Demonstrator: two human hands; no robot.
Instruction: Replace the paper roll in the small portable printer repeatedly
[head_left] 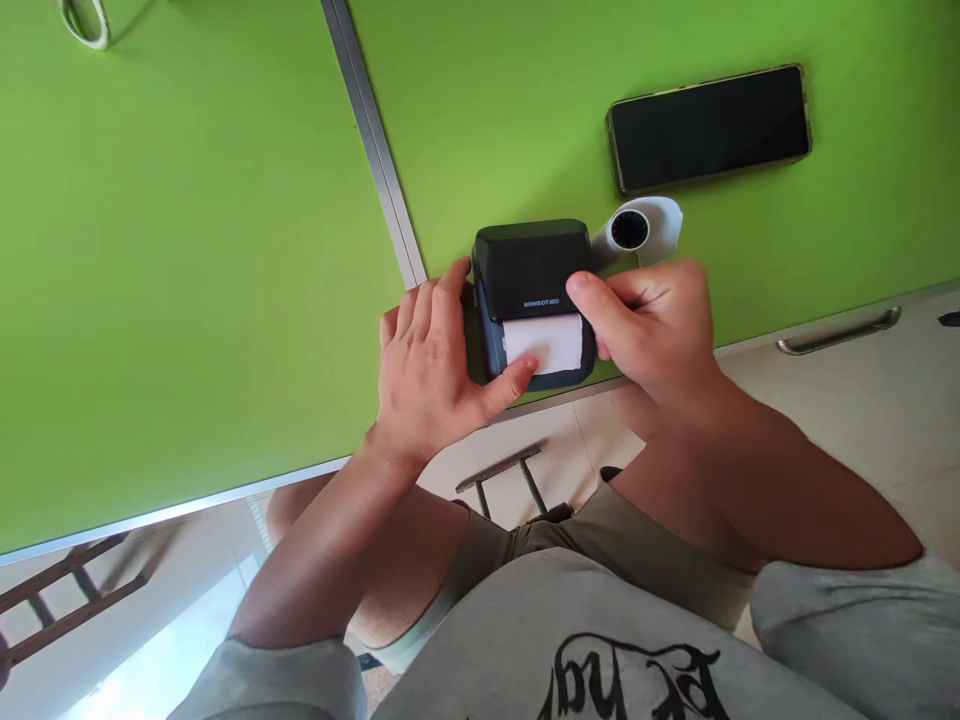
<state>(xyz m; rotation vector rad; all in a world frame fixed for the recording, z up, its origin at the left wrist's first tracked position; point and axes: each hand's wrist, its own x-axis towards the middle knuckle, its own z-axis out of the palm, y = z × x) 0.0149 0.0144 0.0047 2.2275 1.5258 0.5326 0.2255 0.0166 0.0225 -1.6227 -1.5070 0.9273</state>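
Observation:
A small black label printer (534,262) stands near the front edge of the green table, its dark lid uppermost. White label paper (559,342) shows at its front. Around the printer's left side is my left hand (435,365), its thumb on the paper and its fingers along the casing. My right hand (656,315) is closed at the printer's right side, with the thumb against the lid's front right corner. Just behind the right hand, a white roll (660,222) with a dark core rests on the table.
A black phone (709,130) lies at the back right of the green table (187,250). A metal strip (375,150) crosses the tabletop. A white loop (90,30) is at the top left. Below the front edge are a handle (840,335) and a wooden frame (67,590).

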